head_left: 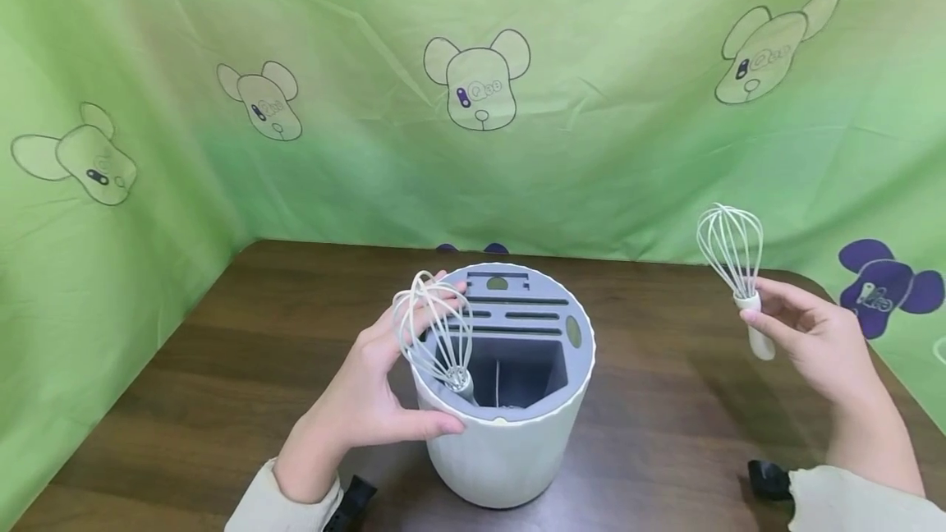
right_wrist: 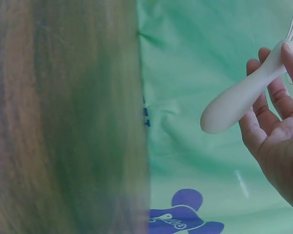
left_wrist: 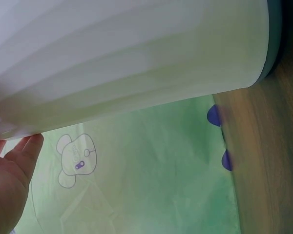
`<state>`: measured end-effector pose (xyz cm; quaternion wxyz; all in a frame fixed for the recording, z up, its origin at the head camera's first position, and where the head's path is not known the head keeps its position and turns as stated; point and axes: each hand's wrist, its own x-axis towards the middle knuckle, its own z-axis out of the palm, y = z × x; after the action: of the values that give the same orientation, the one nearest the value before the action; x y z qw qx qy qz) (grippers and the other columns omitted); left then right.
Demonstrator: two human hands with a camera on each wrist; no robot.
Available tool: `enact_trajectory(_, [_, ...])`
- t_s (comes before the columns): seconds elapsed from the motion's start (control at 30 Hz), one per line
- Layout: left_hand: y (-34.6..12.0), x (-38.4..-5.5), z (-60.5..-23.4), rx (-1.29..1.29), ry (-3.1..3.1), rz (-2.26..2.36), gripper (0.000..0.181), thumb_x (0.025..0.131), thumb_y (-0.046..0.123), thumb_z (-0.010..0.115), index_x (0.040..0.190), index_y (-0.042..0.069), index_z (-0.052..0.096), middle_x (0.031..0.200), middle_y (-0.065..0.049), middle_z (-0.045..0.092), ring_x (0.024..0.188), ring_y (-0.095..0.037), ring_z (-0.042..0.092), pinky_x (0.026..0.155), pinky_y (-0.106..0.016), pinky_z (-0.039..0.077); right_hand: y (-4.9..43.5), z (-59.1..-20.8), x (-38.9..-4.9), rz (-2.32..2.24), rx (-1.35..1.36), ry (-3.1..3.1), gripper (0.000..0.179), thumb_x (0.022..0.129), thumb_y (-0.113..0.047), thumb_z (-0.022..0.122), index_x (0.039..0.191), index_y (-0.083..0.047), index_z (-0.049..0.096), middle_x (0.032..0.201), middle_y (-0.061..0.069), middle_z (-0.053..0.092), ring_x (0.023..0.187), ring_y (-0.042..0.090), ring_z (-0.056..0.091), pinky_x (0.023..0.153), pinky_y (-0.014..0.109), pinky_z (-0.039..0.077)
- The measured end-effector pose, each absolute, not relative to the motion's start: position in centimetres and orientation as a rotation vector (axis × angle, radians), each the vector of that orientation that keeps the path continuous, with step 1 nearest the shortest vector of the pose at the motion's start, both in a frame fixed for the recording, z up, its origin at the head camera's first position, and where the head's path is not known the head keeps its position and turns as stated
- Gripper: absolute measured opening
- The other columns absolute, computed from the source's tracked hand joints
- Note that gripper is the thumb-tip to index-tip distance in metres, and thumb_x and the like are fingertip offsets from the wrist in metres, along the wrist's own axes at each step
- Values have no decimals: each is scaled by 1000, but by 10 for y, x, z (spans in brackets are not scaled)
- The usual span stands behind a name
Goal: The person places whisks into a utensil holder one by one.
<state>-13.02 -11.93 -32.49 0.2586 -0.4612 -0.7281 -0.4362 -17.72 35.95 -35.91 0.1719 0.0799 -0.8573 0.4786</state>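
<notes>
A white ribbed utensil holder (head_left: 510, 454) with a grey slotted insert stands upright on the table. My left hand (head_left: 373, 392) grips its left side near the rim, thumb at the front and fingers towards the back. In the left wrist view, fingertips (left_wrist: 31, 148) touch the holder's wall (left_wrist: 136, 63). One white whisk (head_left: 456, 380) stands in the large opening, wires up, leaning left in front of the left fingers. Out to the right, my right hand (head_left: 813, 335) pinches a second, smaller whisk (head_left: 761, 343) by its handle, wires up, above the table. Its rounded handle end (right_wrist: 219, 117) hangs free.
The brown wooden table (head_left: 244, 368) extends on both sides of the holder. Behind and beside it hangs a green cloth (head_left: 591, 171) printed with mouse-like heads. The insert has several narrow slots (head_left: 517, 302) behind the large opening.
</notes>
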Motion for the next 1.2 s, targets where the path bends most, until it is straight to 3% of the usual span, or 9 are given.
enact_trajectory(0.5, [-118, -131, -323, -1252, -1973, -1181, 81, 82, 60, 72, 138, 5, 53, 144, -17, 55, 141, -33, 44, 120, -42, 35, 351, -344, -169, 1404, 292, -2339, 53, 88, 11, 66, 128, -23, 68, 91, -30, 70, 75, -13, 64, 60, 5, 46])
enact_trajectory(0.93, [-119, -132, -324, -1240, -1983, -1187, 81, 81, 60, 73, 138, 6, 54, 144, -17, 55, 140, -33, 46, 120, -43, 35, 345, -337, -166, 1444, 305, -2332, 52, 88, 12, 65, 128, -21, 67, 95, -28, 72, 79, -12, 65, 65, 4, 48])
enact_trajectory(1.2, [-119, -130, -325, -1225, -1975, -1184, 81, 81, 60, 73, 138, 7, 54, 143, -16, 56, 139, -33, 46, 120, -41, 35, 338, -330, -165, 1608, 402, -2220, 49, 87, 17, 62, 126, -11, 68, 97, -18, 76, 79, -6, 68, 68, 5, 49])
